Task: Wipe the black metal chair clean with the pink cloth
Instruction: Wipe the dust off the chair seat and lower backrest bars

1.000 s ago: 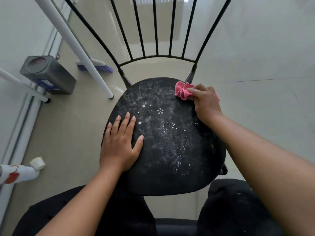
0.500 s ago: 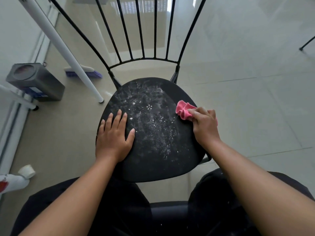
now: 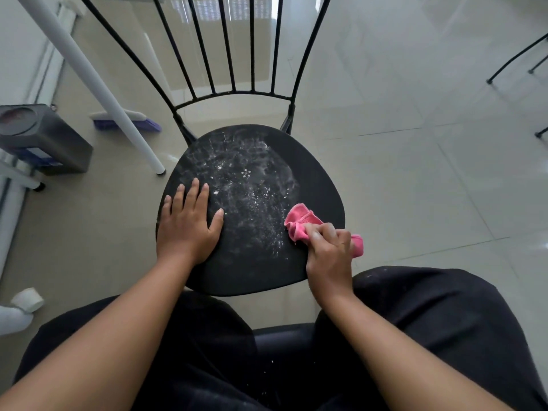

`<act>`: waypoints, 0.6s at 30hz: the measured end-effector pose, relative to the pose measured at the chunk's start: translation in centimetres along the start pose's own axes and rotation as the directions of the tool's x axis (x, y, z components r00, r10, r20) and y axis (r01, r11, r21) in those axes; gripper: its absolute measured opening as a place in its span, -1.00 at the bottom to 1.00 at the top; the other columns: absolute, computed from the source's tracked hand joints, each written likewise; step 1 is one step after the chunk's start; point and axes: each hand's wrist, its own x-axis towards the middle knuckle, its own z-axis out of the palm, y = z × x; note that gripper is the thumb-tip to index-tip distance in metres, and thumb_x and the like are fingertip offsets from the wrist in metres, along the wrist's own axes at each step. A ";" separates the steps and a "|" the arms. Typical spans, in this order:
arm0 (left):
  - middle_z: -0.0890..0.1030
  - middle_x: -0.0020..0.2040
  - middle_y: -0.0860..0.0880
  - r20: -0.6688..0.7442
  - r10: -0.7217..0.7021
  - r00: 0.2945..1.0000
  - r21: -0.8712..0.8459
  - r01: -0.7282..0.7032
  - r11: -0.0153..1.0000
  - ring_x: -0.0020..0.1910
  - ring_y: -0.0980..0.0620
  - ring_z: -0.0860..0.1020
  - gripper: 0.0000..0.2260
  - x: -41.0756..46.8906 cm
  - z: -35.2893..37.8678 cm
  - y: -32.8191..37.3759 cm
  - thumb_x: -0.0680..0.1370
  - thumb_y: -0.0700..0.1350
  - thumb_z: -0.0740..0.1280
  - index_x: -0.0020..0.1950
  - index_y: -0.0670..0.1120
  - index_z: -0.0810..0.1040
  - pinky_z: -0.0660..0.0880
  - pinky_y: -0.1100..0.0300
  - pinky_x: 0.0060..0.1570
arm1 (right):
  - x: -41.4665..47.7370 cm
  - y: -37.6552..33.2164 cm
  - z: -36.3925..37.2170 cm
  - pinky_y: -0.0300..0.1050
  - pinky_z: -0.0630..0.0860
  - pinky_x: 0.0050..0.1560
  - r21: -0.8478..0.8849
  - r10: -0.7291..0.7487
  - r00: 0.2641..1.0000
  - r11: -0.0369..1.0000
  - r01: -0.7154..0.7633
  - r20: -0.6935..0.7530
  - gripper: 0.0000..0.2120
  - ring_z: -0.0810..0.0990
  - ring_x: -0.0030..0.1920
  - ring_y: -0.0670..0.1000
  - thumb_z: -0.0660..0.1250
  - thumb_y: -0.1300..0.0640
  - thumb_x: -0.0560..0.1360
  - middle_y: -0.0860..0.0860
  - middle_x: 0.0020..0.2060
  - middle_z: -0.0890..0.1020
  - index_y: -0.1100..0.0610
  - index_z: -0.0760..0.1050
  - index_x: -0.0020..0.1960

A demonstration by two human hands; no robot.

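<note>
Cloth [image 3: 299, 222], soft and bunched, stays gathered in our clenched right hand [image 3: 329, 253] as our left hand [image 3: 186, 225] lies open and flat, bracing the rigid chair seat [image 3: 314, 179].

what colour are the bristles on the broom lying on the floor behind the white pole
Purple, under a white head. The broom shows in the head view, partly hidden by the white pole.

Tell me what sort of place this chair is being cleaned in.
Probably an indoor tiled room, perhaps a café or dining area, though that is a guess. Glossy floor tiles surround the black metal chair, more thin black furniture legs stand nearby, and a broom head lies on the floor.
</note>
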 end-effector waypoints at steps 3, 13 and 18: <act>0.13 0.59 -0.06 -0.004 0.004 1.000 -0.001 -0.004 1.000 0.56 -0.12 0.06 -0.42 0.0 0.1 0.0 0.62 0.19 0.08 0.57 -0.05 0.17 -0.03 -0.09 0.51 | -2.1 -1.2 0.8 0.07 0.36 -0.02 -0.039 -0.036 0.999 0.999 0.035 -0.017 -0.67 0.29 -0.10 0.04 0.22 0.33 0.42 -0.02 -0.12 0.54 0.12 0.58 0.11; 0.12 0.59 -0.06 -0.005 0.007 1.000 -0.003 -0.007 1.000 0.56 -0.11 0.05 -0.42 0.0 0.3 0.0 0.61 0.20 0.07 0.58 -0.04 0.15 -0.05 -0.08 0.51 | -4.1 -2.5 1.6 0.00 0.28 -0.06 -0.150 -0.329 0.944 0.934 0.323 -0.011 -0.73 0.38 -0.07 0.08 0.20 0.09 0.48 0.04 -0.14 0.57 0.14 0.58 0.08; 0.11 0.60 -0.05 0.001 0.009 1.000 -0.010 -0.009 1.000 0.56 -0.11 0.04 -0.41 -0.1 0.2 -0.1 0.61 0.20 0.05 0.58 -0.03 0.15 -0.06 -0.08 0.52 | -1.8 0.9 0.3 0.05 0.36 0.02 -0.073 -0.359 0.932 0.929 0.362 0.050 -0.77 0.42 0.05 0.11 0.26 0.16 0.48 0.03 0.00 0.58 0.08 0.54 0.12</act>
